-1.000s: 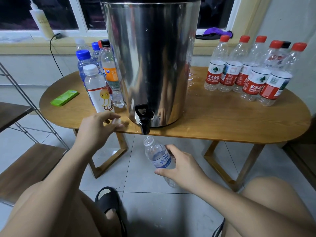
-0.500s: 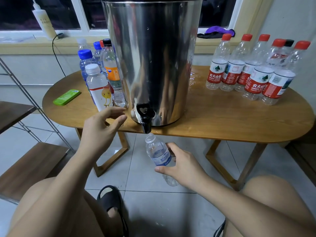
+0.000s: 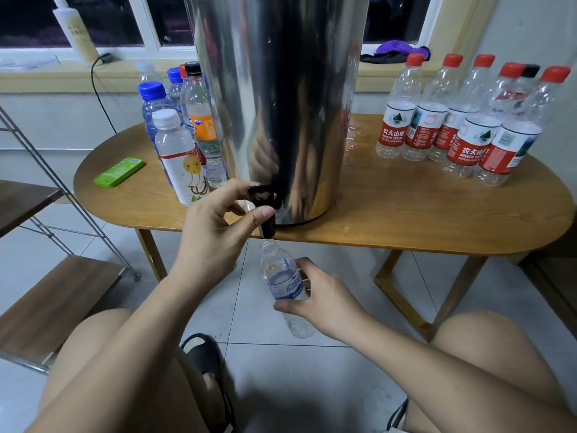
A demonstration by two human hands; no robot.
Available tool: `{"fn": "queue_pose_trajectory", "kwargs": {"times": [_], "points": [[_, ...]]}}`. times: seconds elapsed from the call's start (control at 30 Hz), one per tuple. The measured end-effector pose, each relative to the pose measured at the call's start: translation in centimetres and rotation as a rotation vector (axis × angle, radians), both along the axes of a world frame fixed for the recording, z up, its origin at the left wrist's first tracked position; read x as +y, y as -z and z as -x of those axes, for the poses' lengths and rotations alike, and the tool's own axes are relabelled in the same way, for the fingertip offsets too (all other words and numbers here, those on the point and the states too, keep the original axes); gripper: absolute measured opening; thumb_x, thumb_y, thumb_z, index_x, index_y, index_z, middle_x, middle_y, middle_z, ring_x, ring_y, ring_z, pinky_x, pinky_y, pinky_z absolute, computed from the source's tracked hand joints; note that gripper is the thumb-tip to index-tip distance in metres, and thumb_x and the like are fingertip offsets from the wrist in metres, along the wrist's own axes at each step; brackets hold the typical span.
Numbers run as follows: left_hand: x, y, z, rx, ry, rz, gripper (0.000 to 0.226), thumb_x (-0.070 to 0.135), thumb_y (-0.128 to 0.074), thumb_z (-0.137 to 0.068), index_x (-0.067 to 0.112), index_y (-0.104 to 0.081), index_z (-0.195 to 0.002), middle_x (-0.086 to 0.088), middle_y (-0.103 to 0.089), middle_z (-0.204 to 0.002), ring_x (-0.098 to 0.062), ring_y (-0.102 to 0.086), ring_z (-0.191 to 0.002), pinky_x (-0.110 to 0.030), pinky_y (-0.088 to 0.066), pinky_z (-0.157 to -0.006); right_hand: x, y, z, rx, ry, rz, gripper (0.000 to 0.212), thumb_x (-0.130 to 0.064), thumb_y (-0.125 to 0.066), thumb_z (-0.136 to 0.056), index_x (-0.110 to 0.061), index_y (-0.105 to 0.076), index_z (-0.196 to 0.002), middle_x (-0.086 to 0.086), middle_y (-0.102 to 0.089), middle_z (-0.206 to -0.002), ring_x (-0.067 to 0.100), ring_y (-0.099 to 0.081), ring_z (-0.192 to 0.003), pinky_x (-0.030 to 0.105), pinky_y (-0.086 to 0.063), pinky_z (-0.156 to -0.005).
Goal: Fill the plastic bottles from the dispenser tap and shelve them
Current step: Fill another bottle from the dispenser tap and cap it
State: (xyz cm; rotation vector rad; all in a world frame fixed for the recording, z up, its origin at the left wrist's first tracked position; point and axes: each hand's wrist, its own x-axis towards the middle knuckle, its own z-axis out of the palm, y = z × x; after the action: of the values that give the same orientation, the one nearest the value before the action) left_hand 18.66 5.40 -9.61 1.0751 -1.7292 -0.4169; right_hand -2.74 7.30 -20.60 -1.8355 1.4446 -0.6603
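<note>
Left hand: the left hand [image 3: 215, 226] has been brought from the table edge up to the black tap [image 3: 263, 201]; the lever is now pinched, forefinger curled over its top and thumb pressed against its side.
Right hand: the right hand [image 3: 321, 301] is wrapped around the lower half of the small clear bottle [image 3: 282, 279], with thumb and fingers curled round the blue label.
Bottle position: the bottle is held uncapped and slightly tilted below the table edge, and it has been lifted closer, so that its open mouth now sits just under the spout, nearly touching it.
Flow: no stream can be made out, and whether the lever has been moved yet cannot be told.
Dispenser: the steel dispenser [image 3: 281, 104] stands at the front edge of the wooden table [image 3: 406, 220], with the tap overhanging the floor.
Other bottles: red-capped bottles [image 3: 462, 126] are grouped on the right of the table and mixed capped bottles [image 3: 181, 135] on the left.
Shelving: a shelf rack [image 3: 46, 307] is seen at the left, well apart from the held bottle.
Meaning for the task: alignment appears finished and filling is judged to be about to start; capping and shelving of this bottle are not yet done.
Risk: the narrow mouth leaves little margin, so spillage is likely if the bottle drifts.
</note>
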Motion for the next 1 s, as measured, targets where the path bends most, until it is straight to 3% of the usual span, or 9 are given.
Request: {"fn": "queue_pose_trajectory", "kwargs": {"times": [0.13,0.37,0.6,0.8,1.0], "points": [[0.1,-0.2,0.2,-0.043,-0.032,0.045,0.016,0.016,-0.086,-0.093,0.023,-0.076,-0.104,0.017,-0.075,-0.095,-0.013,-0.066,-0.083,-0.016,-0.046,-0.078,0.0,0.4,-0.2,-0.042,0.010,-0.036,0.063,-0.048,-0.094,-0.078,-0.038,-0.058,-0.127,-0.017,-0.073,-0.114,0.002,-0.069,-0.104,0.024,-0.055,-0.089],[0.6,-0.4,0.5,-0.035,-0.020,0.100,0.020,0.011,-0.086,-0.093,0.025,-0.075,-0.102,0.009,-0.078,-0.094,-0.006,-0.066,-0.081,-0.020,-0.048,-0.075,-0.3,1.1,-0.5,-0.079,0.028,-0.079,0.062,-0.047,-0.095,-0.077,-0.039,-0.057,-0.125,-0.017,-0.072,-0.114,0.005,-0.069,-0.107,0.033,-0.058,-0.097],[0.8,-0.1,0.7,-0.010,-0.042,0.086,0.015,0.015,-0.085,-0.094,0.022,-0.076,-0.102,0.012,-0.076,-0.085,-0.007,-0.064,-0.076,-0.023,-0.049,-0.072,-0.4,1.7,-0.8,-0.066,0.021,-0.072,0.061,-0.046,-0.095,-0.078,-0.037,-0.056,-0.124,-0.015,-0.072,-0.113,0.006,-0.070,-0.104,0.031,-0.058,-0.091],[0.4,0.5,0.3,-0.002,-0.050,0.051,0.013,0.016,-0.084,-0.096,0.018,-0.078,-0.108,0.006,-0.078,-0.097,-0.019,-0.068,-0.081,-0.041,-0.055,-0.076,-0.3,1.9,-1.0,-0.073,0.031,-0.074,0.062,-0.043,-0.096,-0.078,-0.032,-0.056,-0.125,-0.011,-0.073,-0.113,0.009,-0.071,-0.101,0.032,-0.059,-0.089],[0.4,0.8,0.2,0.017,-0.033,0.032,0.015,0.014,-0.082,-0.099,0.019,-0.078,-0.112,0.004,-0.078,-0.104,-0.024,-0.072,-0.087,-0.047,-0.057,-0.079,-0.4,1.8,-1.1,-0.055,0.039,-0.057,0.063,-0.044,-0.096,-0.077,-0.031,-0.057,-0.125,-0.012,-0.072,-0.115,0.010,-0.071,-0.102,0.028,-0.059,-0.086]]}}
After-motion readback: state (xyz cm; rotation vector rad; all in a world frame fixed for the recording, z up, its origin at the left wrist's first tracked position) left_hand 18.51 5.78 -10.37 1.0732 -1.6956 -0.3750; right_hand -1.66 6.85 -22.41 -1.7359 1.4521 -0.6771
